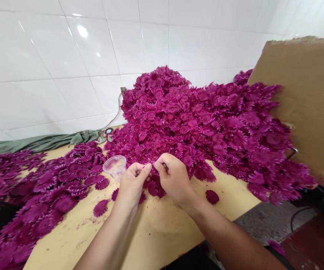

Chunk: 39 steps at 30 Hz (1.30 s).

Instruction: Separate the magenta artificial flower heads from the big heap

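Observation:
My left hand [135,180] and my right hand [173,178] meet fingertip to fingertip above the yellow tabletop [164,228]. Both are closed in a pinch. Whatever sits between the fingers is too small to make out; a pinkish trace shows at the tips. Just left of my left hand stands a clear plastic cup [115,165] with something pale inside, partly covered by that hand. Behind and below my fingers lie magenta artificial flower heads [153,187] with toothed petals. One loose flower piece [101,208] lies left of my left wrist, another [212,197] right of my right wrist.
A tall heap of magenta flower pieces [178,116] rises against the white tiled wall [80,56]. More pieces [63,183] spread along the left. A cardboard sheet [308,105] stands at right. Green cloth [43,142] and a thin cable [116,114] lie along the back.

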Tool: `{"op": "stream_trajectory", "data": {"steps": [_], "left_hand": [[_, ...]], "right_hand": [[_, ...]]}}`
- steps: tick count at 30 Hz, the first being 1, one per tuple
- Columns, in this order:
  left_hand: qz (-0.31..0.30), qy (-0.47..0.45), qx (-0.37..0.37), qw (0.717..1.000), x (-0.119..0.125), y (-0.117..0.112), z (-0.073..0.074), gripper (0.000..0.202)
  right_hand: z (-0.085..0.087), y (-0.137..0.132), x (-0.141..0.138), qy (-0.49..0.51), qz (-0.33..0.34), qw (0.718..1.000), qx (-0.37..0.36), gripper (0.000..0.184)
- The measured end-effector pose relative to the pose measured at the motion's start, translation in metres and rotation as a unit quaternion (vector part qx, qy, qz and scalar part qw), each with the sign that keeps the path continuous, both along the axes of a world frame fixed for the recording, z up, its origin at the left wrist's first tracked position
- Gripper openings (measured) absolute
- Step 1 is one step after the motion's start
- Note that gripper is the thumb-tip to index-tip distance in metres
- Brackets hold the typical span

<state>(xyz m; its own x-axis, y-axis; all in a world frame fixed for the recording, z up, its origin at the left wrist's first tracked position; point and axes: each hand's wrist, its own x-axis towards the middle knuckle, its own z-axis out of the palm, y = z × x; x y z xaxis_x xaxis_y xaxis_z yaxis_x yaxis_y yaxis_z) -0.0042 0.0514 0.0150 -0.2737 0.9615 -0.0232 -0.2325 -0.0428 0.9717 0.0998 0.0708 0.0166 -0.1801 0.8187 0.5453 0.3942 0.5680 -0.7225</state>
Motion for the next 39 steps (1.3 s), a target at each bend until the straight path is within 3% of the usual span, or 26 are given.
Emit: {"op": "stream_trajectory", "data": {"steps": [4,7,9,12,14,19,22,25,30,33,36,39], "left_hand": [[0.032,-0.026,0.012,0.999,-0.006,-0.008,0.009,0.037],[0.089,-0.029,0.044,0.995,-0.017,-0.018,0.018,0.039],[0.096,0.004,0.061,0.994,-0.022,-0.022,0.022,0.038],[0.083,0.089,0.077,0.990,-0.019,-0.022,0.023,0.031],[0.083,0.131,0.083,0.984,-0.012,-0.020,0.023,0.029],[0.042,0.141,0.055,0.988,-0.005,-0.018,0.026,0.028],[0.024,0.064,0.025,0.997,-0.007,-0.019,0.028,0.032],[0.048,-0.005,0.008,0.999,-0.005,-0.012,0.031,0.034],[0.172,-0.123,0.001,0.977,-0.010,0.019,0.049,0.018],[0.261,-0.108,0.034,0.959,-0.021,0.034,0.061,0.017],[0.185,0.001,0.073,0.980,-0.017,0.040,0.059,0.015],[0.076,0.082,0.074,0.991,0.002,0.041,0.046,0.025]], "right_hand": [[0.005,0.017,0.016,0.005,-0.069,0.997,0.027,0.023],[0.011,0.037,0.041,0.076,-0.146,0.986,-0.018,0.022],[0.016,0.039,0.052,0.126,-0.105,0.983,-0.084,0.018],[0.019,0.021,0.045,0.132,0.066,0.967,-0.209,0.022],[0.019,0.003,0.031,0.111,0.147,0.950,-0.250,0.025],[0.022,-0.011,0.015,0.136,0.163,0.948,-0.237,0.018],[0.024,-0.003,0.021,0.151,0.166,0.945,-0.237,0.022],[0.023,-0.006,0.020,0.174,0.162,0.945,-0.226,0.022],[0.008,-0.038,0.019,0.136,0.060,0.986,-0.072,0.021],[0.000,-0.029,0.042,0.069,0.017,0.997,-0.020,0.020],[0.002,0.010,0.072,0.032,-0.078,0.996,-0.036,0.010],[0.013,0.038,0.083,0.004,-0.182,0.983,0.016,0.043]]}}
